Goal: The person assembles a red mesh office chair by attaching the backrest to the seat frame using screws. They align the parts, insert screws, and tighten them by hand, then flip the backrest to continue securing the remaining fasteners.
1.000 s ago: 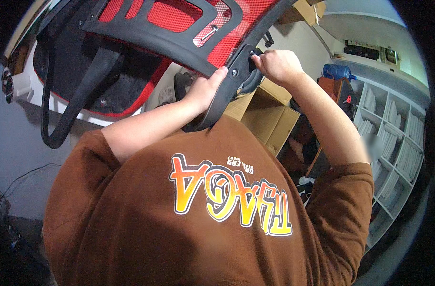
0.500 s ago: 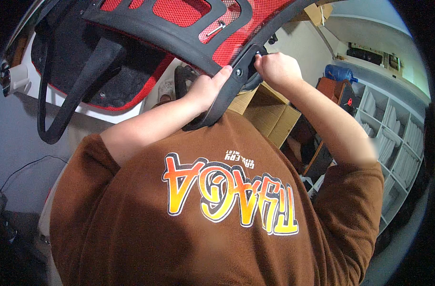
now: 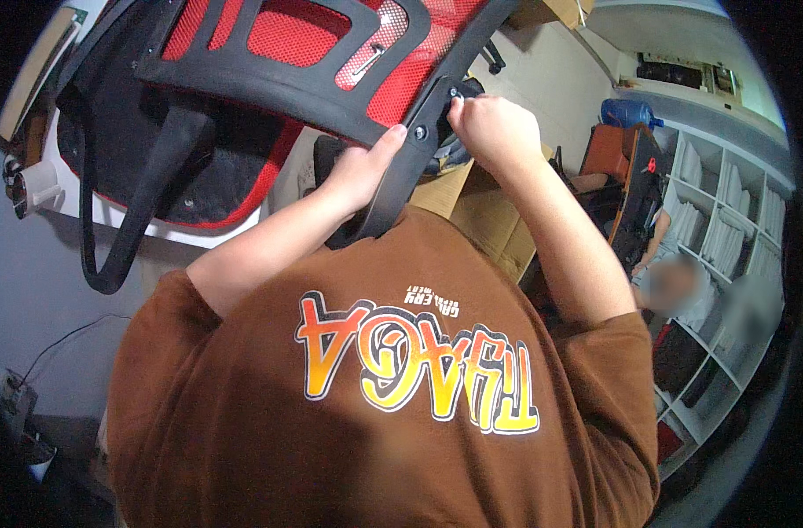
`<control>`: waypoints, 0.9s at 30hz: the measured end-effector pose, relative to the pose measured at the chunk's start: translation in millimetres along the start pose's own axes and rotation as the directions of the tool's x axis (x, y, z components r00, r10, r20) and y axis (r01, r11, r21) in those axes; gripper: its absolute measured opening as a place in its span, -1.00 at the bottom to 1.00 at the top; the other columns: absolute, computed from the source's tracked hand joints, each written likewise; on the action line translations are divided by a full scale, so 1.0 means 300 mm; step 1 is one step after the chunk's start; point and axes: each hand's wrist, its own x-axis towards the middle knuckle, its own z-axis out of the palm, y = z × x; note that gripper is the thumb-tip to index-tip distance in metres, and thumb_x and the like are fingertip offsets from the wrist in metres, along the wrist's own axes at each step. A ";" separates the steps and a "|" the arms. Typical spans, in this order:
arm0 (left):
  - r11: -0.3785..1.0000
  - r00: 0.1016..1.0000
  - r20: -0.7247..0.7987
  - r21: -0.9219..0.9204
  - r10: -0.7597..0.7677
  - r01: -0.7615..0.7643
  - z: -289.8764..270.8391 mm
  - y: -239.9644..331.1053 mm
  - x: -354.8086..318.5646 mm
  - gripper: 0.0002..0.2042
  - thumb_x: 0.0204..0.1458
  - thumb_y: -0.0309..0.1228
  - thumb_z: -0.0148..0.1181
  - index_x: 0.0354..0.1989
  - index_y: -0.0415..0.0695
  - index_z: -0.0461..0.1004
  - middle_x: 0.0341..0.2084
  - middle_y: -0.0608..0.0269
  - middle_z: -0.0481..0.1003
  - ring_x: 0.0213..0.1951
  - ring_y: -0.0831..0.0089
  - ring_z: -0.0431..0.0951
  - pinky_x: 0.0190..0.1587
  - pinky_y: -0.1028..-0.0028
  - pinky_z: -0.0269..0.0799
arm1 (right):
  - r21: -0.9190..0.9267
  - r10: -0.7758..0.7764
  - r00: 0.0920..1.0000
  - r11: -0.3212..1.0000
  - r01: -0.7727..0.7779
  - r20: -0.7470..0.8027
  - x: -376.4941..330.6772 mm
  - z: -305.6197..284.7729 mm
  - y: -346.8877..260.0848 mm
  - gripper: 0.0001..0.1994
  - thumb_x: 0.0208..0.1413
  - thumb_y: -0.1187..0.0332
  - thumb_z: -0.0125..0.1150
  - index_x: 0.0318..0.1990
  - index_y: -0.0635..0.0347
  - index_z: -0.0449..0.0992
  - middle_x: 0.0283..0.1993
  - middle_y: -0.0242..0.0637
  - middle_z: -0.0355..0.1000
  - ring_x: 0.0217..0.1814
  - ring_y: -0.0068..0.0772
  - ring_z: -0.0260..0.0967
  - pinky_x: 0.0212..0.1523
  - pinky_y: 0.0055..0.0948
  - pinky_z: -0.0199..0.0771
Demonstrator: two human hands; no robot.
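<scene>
A chair backrest with red mesh and a black plastic frame tilts in front of me. My left hand grips a black armrest near my chest, its thumb on the near face beside a silver bolt. Closed into a pinch, my right hand presses at the armrest's upper end, next to a shiny bolt head; what its fingers hold is hidden. One loose silver screw lies on the mesh. At the left hangs the looped other armrest, beside the black, red-edged seat.
Beneath the chair is a white tabletop with a white cup-like holder. An open cardboard box stands beyond my right arm. Farther right are a person, white shelves with papers and a blue water bottle.
The backrest and both my hands sit slightly farther left in view, with the same holds. A person has come into sight by the shelves at the right.
</scene>
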 end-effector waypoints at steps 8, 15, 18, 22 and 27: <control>0.991 0.994 -0.017 -0.088 -0.105 0.104 -0.032 -0.023 0.014 -0.57 0.10 -0.05 0.01 -0.26 -0.27 0.48 -0.46 0.26 0.49 -0.48 0.55 0.44 -0.40 0.55 0.36 | 0.607 0.089 0.974 0.792 0.059 -0.210 -0.158 0.182 0.067 -0.83 0.10 0.32 0.01 -0.35 0.22 0.46 -0.40 -0.08 0.36 -0.30 -0.02 0.37 -0.29 -0.21 0.38; 0.913 0.993 0.099 0.407 -0.064 0.018 -0.116 0.076 -0.065 -0.49 0.07 0.04 -0.02 -0.33 -0.27 0.53 -0.46 0.10 0.54 -0.41 0.38 0.55 -0.32 0.42 0.42 | 0.901 0.093 0.995 0.435 -0.001 -0.043 -0.228 0.318 0.012 -0.83 0.08 0.40 -0.02 -0.26 0.28 0.46 -0.34 -0.06 0.43 -0.26 -0.14 0.41 -0.20 -0.35 0.39; 0.156 0.977 0.142 0.973 0.160 -0.167 -0.145 0.211 -0.179 -0.61 0.01 -0.08 0.01 -0.42 -0.22 0.53 -0.48 -0.10 0.48 -0.34 0.08 0.52 -0.26 0.24 0.42 | 0.905 0.065 0.988 0.414 0.100 -0.138 -0.217 0.328 0.001 -0.84 0.07 0.41 -0.02 -0.27 0.27 0.46 -0.35 -0.07 0.42 -0.25 -0.15 0.41 -0.20 -0.32 0.39; -0.322 0.731 0.288 0.942 0.618 -0.099 -0.124 0.370 -0.145 -0.82 -0.07 -0.27 0.11 -0.35 -0.01 0.57 -0.21 0.11 0.48 -0.10 0.15 0.44 -0.17 0.26 0.42 | 0.896 -0.015 0.978 0.399 0.196 -0.207 -0.177 0.358 -0.040 -0.84 0.08 0.46 0.00 -0.24 0.29 0.48 -0.36 -0.18 0.44 -0.28 -0.33 0.40 -0.20 -0.42 0.38; -0.713 0.737 0.481 0.701 0.475 0.002 -0.076 0.475 0.106 -0.73 -0.18 -0.31 0.19 -0.24 0.29 0.59 0.14 0.27 0.28 0.19 0.01 0.18 0.05 0.21 0.33 | 0.908 -0.057 0.969 0.339 0.245 -0.240 -0.158 0.388 -0.038 -0.84 0.06 0.41 0.00 -0.29 0.25 0.48 -0.35 -0.09 0.42 -0.25 -0.13 0.41 -0.22 -0.34 0.38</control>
